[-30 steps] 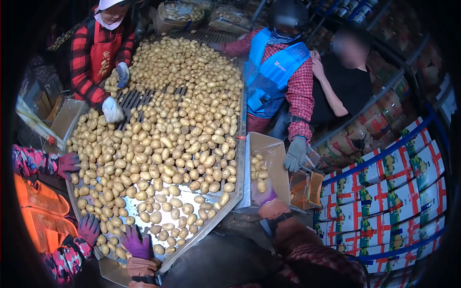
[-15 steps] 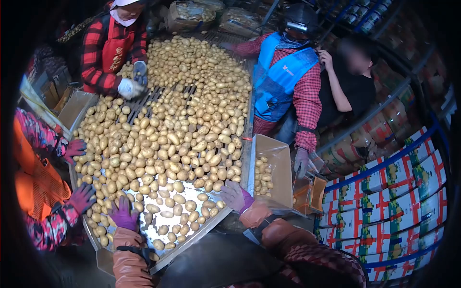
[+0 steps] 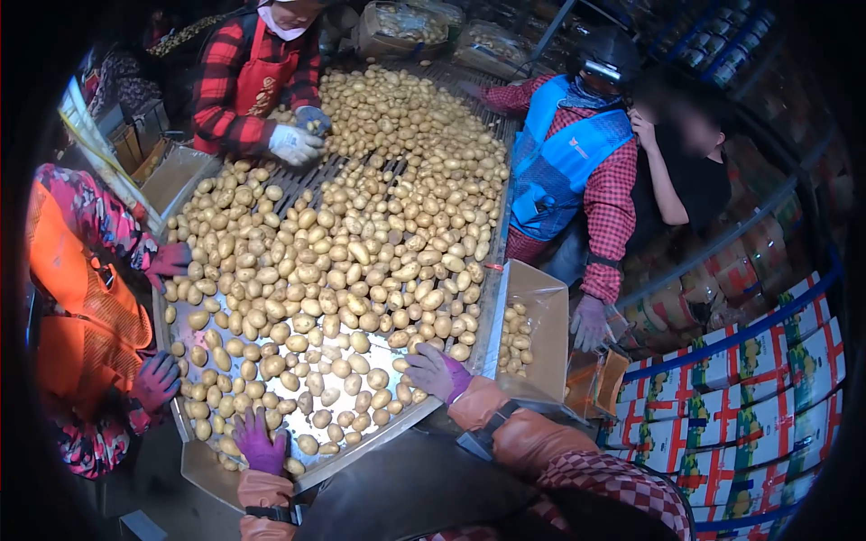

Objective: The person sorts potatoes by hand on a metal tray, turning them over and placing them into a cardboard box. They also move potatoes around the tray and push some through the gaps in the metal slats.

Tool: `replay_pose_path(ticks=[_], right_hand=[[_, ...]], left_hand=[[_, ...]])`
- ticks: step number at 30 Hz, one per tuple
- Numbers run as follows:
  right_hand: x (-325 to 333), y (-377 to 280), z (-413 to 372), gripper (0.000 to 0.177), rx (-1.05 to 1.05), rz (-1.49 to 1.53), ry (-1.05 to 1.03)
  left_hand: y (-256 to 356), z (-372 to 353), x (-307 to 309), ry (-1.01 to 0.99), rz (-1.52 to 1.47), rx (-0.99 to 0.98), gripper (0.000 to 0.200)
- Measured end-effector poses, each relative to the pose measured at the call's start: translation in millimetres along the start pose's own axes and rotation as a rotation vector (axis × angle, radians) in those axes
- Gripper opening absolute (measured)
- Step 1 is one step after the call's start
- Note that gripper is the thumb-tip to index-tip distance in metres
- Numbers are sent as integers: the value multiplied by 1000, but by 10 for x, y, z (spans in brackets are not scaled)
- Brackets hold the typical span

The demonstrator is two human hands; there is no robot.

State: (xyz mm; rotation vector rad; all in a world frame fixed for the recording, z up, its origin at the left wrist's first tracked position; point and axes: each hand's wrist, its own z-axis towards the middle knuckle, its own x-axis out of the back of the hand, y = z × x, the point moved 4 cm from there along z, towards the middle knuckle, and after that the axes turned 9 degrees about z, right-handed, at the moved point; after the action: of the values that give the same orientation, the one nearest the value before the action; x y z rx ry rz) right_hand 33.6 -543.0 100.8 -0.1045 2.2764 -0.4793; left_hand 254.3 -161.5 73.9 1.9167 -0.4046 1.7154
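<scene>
My left hand (image 3: 260,440), in a purple glove, lies with fingers spread on potatoes near the front edge of the sorting table (image 3: 365,439). My right hand (image 3: 437,371), in a worn purple-and-grey glove, reaches over the table's right side with fingers stretched out, right at the potatoes there. Neither hand grips anything. Between them, loose potatoes (image 3: 322,418) lie scattered on the shiny metal surface. Behind these a thick heap of potatoes (image 3: 361,243) covers most of the slatted table.
A cardboard box (image 3: 539,316) holding potatoes stands against the right side. A co-worker in an orange vest (image 3: 77,261) is at the left; another in a red apron (image 3: 268,77) handles potatoes at the back. A blue-vested person (image 3: 577,149) stands right, near stacked printed cartons (image 3: 758,397).
My view has shifted, so the scene sits farther right. My left hand has drawn nearer the front edge. More bare metal shows at the table's left side, beside the orange-vested co-worker's hands.
</scene>
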Motion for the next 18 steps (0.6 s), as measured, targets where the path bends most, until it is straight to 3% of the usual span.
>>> replay_pose_path(ticks=[1,6,7,12,14,16,18], right_hand=[[-47,32,10,41,-13,-19,-8],[-391,163,-76,51,-63,-231,-5],[-407,190,-64,51,-74,-234,3],[-429,202,-155,51,-69,-371,-37],[-408,150,-179,50,-103,-300,24],[-322,144,-214,50,-122,-260,53],[-215,131,-159,49,-122,-260,33]], left_hand=[[75,29,-6,38,12,52,75],[910,243,309,122,-127,-357,63],[1048,357,403,-6,-145,-379,65],[651,771,254,154,136,-350,68],[532,758,343,66,94,-207,64],[51,699,-141,286,115,-85,64],[108,563,106,193,4,-19,65]])
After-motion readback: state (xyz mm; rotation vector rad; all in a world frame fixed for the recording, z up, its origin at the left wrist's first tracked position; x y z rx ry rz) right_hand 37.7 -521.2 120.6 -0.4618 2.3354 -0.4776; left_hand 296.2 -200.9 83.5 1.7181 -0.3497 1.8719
